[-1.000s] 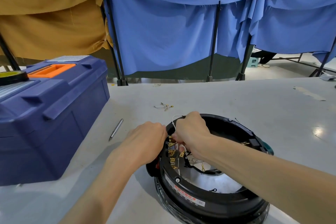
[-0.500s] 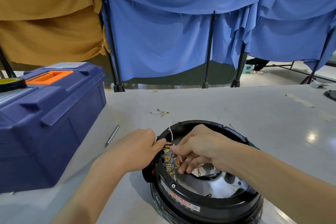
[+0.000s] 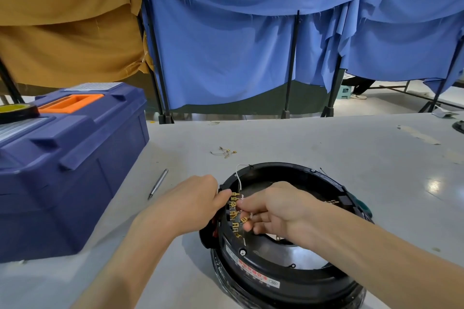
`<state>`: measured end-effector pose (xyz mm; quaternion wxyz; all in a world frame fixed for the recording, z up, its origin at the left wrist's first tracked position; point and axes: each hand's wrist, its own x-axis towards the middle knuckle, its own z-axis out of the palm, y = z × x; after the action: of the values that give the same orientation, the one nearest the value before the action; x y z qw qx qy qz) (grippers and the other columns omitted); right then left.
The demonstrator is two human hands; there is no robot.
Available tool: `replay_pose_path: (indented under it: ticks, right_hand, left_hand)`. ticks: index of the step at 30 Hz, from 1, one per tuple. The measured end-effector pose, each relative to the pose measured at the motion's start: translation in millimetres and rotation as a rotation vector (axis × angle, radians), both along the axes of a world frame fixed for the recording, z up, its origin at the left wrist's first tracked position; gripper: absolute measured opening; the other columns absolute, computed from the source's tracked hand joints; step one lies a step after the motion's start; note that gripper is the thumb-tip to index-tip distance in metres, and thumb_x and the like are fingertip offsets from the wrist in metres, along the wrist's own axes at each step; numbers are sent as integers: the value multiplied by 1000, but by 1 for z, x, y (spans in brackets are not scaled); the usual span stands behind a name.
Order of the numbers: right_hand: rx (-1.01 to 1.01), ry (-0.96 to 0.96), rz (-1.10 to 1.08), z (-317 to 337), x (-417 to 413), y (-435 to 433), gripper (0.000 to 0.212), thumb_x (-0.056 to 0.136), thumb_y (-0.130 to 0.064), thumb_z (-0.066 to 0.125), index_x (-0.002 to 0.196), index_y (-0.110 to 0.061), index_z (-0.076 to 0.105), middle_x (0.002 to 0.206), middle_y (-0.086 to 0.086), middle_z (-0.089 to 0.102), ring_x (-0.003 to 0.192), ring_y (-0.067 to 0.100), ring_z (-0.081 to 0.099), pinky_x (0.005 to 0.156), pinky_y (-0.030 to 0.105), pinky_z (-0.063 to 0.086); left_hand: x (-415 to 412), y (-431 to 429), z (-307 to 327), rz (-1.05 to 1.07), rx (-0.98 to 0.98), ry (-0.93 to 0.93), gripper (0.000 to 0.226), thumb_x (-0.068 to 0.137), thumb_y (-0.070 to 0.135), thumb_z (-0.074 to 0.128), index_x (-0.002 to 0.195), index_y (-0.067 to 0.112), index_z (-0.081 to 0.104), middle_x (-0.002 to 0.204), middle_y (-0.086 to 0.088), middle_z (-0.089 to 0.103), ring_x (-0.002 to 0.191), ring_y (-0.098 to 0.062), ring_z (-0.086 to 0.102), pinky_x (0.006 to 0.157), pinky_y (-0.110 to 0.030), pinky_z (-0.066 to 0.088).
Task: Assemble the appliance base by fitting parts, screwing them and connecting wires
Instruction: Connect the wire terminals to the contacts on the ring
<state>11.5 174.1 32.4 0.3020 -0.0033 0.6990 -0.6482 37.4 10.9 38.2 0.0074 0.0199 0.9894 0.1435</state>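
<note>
View: head cam.
Base: appliance base [image 3: 296, 281] on worktop [image 3: 339, 153], right of toolbox [image 3: 70, 170].
L hand [image 3: 193, 199]: fingers curled on base's left rim.
R hand [image 3: 278, 208]: fingers pinch white wire [image 3: 238, 176] end at brass terminals [image 3: 234, 204].
Risk: tabs crowded, part hidden by hand, so wire may land on wrong tab or bend one.
</note>
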Motion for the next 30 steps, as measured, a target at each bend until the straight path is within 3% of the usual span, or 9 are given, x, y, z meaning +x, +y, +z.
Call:
replay_pose_path:
  ticks: [9,19,30]
  right_hand:
    - [-81,-7,-130,-7,7,-3,4,89,7,60,87,9,57,57,14,59,39,20,57,37,21,42]
    - [-68,25,-184,-7,14,-10,17,92,5,57,76,3,54,61,14,56,41,20,52,37,22,39]
    - [-84,9,-229,-11,13,-12,8,93,6,55,86,5,51,64,15,55,38,17,53,36,22,41]
  left_hand:
    - [-2,-1,-2,7,-10,13,55,100,44,40,56,14,30,49,1,32,47,-20,29,51,-32,26]
    - [-3,-2,-3,8,-30,40,55,100,44,41,55,14,29,49,0,31,47,-21,29,50,-33,24]
    - [-3,-2,-3,9,-17,32,56,100,45,41,55,14,28,50,0,31,48,-22,29,51,-32,25]
